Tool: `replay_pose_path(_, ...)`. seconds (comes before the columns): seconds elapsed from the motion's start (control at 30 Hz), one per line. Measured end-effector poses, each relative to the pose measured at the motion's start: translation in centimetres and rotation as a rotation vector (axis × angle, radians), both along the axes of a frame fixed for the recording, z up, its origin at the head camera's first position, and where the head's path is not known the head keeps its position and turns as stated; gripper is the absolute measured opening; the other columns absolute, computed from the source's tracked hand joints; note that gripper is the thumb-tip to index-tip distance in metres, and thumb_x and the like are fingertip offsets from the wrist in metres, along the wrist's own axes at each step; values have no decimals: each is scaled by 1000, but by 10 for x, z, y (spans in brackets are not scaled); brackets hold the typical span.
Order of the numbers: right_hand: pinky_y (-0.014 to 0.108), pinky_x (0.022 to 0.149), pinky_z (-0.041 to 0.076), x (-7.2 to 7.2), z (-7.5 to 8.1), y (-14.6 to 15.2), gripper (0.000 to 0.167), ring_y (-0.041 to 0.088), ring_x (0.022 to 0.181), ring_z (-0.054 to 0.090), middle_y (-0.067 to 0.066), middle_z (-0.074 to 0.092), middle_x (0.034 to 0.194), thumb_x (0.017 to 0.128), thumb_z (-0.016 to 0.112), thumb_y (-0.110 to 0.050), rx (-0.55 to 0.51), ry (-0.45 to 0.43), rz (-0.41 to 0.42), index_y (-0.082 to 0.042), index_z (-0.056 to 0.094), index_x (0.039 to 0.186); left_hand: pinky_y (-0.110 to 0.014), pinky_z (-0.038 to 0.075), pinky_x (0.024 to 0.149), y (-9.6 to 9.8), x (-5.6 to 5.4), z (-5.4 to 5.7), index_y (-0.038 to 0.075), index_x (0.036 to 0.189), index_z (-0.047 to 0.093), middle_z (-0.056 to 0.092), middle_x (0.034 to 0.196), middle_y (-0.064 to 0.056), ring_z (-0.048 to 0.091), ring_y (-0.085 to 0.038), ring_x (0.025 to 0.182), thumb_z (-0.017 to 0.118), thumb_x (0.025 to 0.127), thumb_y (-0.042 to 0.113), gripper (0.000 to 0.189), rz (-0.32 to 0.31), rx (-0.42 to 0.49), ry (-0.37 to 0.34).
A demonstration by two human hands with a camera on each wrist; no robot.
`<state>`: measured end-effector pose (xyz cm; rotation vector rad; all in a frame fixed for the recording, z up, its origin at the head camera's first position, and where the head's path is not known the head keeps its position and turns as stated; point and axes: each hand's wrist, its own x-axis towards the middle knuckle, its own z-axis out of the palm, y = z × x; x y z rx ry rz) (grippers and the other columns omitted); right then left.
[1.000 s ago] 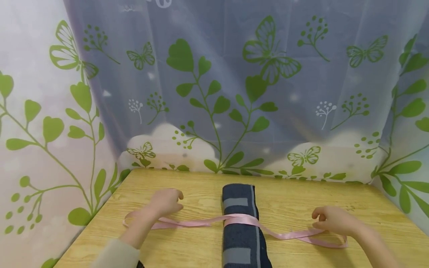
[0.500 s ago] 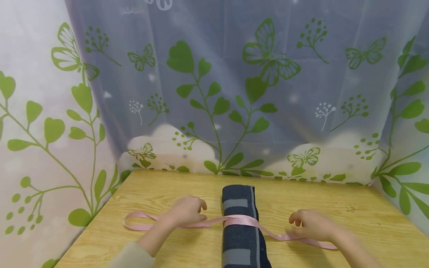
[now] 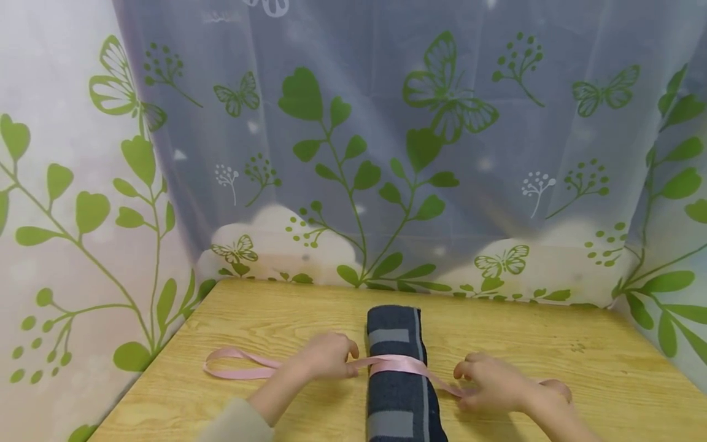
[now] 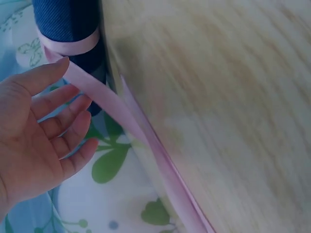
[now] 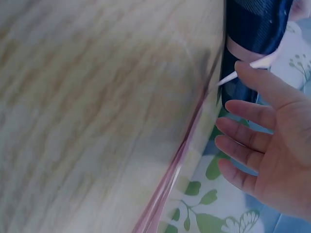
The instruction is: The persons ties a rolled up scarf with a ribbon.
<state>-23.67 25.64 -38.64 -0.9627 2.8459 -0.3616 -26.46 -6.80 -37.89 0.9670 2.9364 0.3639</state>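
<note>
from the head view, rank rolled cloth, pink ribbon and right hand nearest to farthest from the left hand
1. Pink ribbon: runs right by the left hand.
2. Rolled cloth: just right of that hand.
3. Right hand: across the cloth.

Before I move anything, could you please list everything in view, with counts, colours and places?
Rolled dark woven cloth: one, navy with grey patches, on the tabletop between the hands.
Flat pink satin ribbon: one, pink, around the roll, with lengths running out to both sides.
Wood-grain tabletop: one, yellow, under the roll.
Printed fabric backdrop: panel count unclear, grey-blue and white with green leaves and butterflies, behind and beside the tabletop.
Long cloth sleeve: one in view, beige, on the left forearm.
Bare left hand: one, at the ribbon, left of the roll.
Bare right hand: one, at the ribbon, right of the roll.
</note>
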Motion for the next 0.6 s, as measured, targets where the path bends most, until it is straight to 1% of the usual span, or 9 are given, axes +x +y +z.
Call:
replay_pose_path(0.07,26,58,41,0,-2,-3,33,6,72,47,-7,54,85,73,75,-34,11,30,5,-10,66,94,-24,43,59,2,0,-2,11,94,71,63,77,6,52,-6,65,73,77,27,23,-3,-1,-5)
replay_pose_path(0.17,25,56,38,0,-5,-6,29,4,70,43,-9,53,83,72,76,-33,21,68,10,-12,66,90,-25,43,59,3,0,-4,13,90,72,64,80,5,51,-7,65,73,78,25,17,-3,4,9)
replay_pose_path(0.27,25,56,39,0,-8,-9,23,3,70,44,-12,52,80,72,76,-31,27,112,25,-16,66,86,-26,42,59,3,0,-4,15,85,72,64,80,6,50,-7,66,73,78,23,11,0,7,25)
replay_pose_path(0.4,24,56,39,0,-13,-13,12,4,68,43,-14,49,75,74,75,-24,24,205,72,-18,66,80,-25,42,57,4,0,-6,17,75,71,62,74,8,50,-7,64,73,77,21,5,15,-14,54)
replay_pose_path(0.5,23,55,37,1,-16,-14,8,5,66,41,-15,47,71,75,73,-16,19,261,87,-19,65,76,-24,39,50,6,1,-7,18,65,67,55,64,11,46,-7,57,73,76,19,12,35,-39,74)
replay_pose_path(0.6,23,55,37,2,-17,-16,11,6,65,42,-15,46,71,76,71,-11,21,279,81,-20,64,75,-24,34,45,6,1,-10,19,60,62,48,59,11,41,-7,52,72,76,19,19,56,-55,84)
